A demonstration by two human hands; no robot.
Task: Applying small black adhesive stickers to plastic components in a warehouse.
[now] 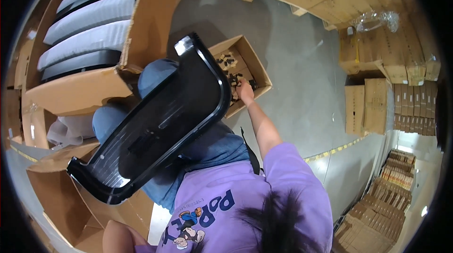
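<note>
The black panel (155,125) is being steadied across the lap; the right hand (245,91) is being dipped into the corner of the small box (257,62), its fingers curled among black parts (231,71); the left hand's fingers cannot be told.

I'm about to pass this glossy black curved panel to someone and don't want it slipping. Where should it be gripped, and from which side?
Probably by the long rim of the black curved panel, coming from its lower end near the open cardboard box. The face is broad, glossy and domed, so a palm would likely slide; the raised edge gives fingers something to hook. It lies tilted across the lap, unheld in view, while the right hand reaches into the small parts box.
</note>
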